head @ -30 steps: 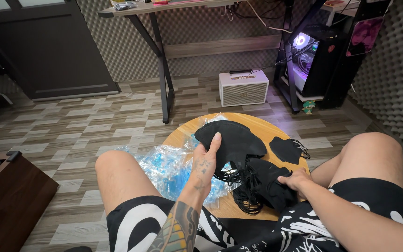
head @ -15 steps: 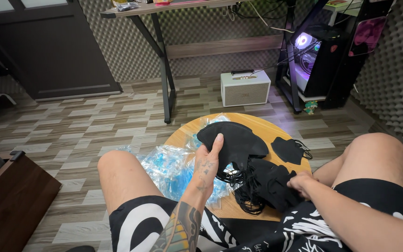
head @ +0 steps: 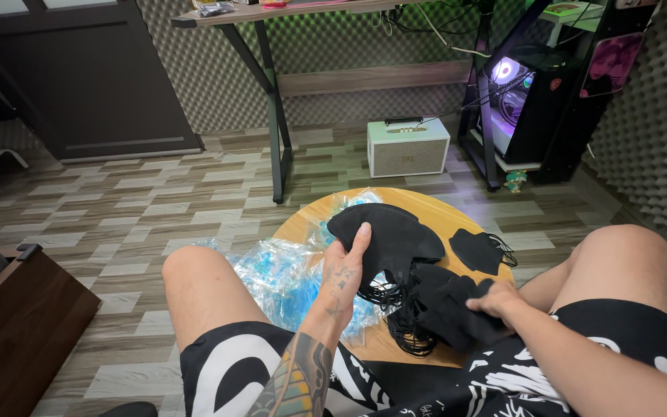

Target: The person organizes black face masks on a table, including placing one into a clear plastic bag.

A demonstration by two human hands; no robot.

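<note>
The left hand [head: 345, 270] is closed on one black face mask [head: 384, 235] and lifts it a little above the round wooden counter [head: 303, 224]. The right hand [head: 496, 300] grips a messy pile of black masks [head: 438, 309] lying on the counter's near edge. It looks like sorting, one mask at a time. Another mask [head: 479, 251] lies flat nearby. Clear plastic bags [head: 283, 278] sit beside the left knee. The lifted mask next needs a spot on the counter.
</note>
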